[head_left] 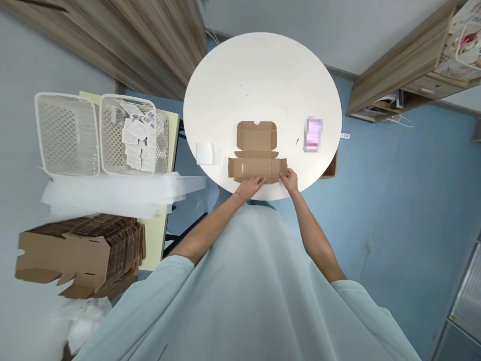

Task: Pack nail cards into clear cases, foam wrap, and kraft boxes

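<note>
An unfolded cardboard box [257,140] lies on the round white table [259,70] in front of me, its lid panel pointing away from me. Two small slits show in its near panel. My left hand [251,187] rests with its fingers stretched along the near edge flap. At the near right corner, the thumb and fingers of my right hand [289,181] pinch the side flap of the cardboard. To the left on the table sits a small white square stack [205,153], which I cannot identify.
A pixelated pink item [313,135] lies at the table's right. On the left side table [153,245] are a basket of white packets [128,133], another white basket [67,133], white sheets [108,194] and a stack of flat cardboard boxes [75,255]. A wooden cabinet [398,70] stands right.
</note>
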`<state>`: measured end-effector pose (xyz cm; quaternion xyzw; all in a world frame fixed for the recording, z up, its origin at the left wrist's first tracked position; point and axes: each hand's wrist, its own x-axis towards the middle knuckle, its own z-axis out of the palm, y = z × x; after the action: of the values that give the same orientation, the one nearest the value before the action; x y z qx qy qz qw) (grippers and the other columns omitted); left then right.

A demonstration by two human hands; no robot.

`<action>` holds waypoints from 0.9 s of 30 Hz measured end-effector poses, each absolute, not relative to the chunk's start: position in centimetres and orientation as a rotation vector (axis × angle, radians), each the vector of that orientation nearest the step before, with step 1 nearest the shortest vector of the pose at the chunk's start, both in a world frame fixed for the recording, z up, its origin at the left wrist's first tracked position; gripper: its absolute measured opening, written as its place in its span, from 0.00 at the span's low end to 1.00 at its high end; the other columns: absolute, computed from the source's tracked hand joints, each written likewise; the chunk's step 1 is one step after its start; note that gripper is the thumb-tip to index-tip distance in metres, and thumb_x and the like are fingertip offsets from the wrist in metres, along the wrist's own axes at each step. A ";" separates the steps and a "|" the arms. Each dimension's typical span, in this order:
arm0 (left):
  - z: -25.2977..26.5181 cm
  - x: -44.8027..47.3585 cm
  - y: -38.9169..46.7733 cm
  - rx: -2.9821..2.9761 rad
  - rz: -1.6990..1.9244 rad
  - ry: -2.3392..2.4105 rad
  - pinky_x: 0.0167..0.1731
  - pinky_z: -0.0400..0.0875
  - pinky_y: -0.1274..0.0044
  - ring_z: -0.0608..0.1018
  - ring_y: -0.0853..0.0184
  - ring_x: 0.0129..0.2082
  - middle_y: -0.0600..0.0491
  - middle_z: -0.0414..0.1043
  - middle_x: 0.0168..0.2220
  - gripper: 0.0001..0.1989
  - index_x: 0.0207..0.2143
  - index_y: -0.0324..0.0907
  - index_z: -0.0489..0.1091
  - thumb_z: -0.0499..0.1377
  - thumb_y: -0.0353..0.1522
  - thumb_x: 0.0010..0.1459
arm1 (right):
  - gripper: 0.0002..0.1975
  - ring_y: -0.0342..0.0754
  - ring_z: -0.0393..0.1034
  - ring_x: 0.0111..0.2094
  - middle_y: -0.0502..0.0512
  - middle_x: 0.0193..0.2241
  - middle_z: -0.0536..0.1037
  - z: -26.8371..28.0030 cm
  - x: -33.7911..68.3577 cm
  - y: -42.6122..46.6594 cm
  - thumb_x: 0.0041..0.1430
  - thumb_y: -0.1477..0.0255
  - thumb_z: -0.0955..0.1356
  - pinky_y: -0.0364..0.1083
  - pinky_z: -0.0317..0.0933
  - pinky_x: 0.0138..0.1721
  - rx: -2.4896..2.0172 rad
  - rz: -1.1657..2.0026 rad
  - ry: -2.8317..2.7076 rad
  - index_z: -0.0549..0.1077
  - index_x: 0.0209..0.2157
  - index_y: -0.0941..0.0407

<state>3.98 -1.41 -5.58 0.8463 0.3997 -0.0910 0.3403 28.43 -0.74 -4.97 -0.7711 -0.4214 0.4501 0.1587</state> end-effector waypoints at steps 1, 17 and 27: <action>-5.8 3.8 -1.5 2.181 -0.223 1.056 0.56 0.81 0.60 0.82 0.49 0.60 0.31 0.75 0.63 0.33 0.73 0.38 0.69 0.51 0.18 0.68 | 0.12 0.54 0.79 0.43 0.58 0.40 0.86 -5.0 28.5 -0.8 0.64 0.64 0.70 0.52 0.77 0.51 -2.266 1.301 -1.173 0.75 0.46 0.55; -6.5 -2.2 -1.2 1.809 -0.067 1.406 0.67 0.79 0.58 0.77 0.48 0.71 0.42 0.71 0.75 0.17 0.57 0.43 0.83 0.58 0.30 0.73 | 0.50 0.67 0.74 0.65 0.74 0.70 0.70 -5.3 24.2 8.0 0.71 0.67 0.67 0.69 0.71 0.69 -2.109 1.277 -1.727 0.42 0.86 0.56; -7.6 -2.9 -1.0 1.680 0.113 1.542 0.67 0.79 0.59 0.83 0.51 0.63 0.40 0.76 0.70 0.21 0.55 0.39 0.83 0.56 0.22 0.66 | 0.71 0.73 0.71 0.70 0.75 0.74 0.60 -4.4 24.8 3.0 0.57 0.58 0.84 0.70 0.74 0.66 -2.035 1.477 -1.878 0.37 0.86 0.48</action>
<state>-2.89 -1.04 -7.59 0.6692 0.6140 0.0451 0.4161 24.78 2.95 -4.37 -0.6484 -0.5983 0.4707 0.0017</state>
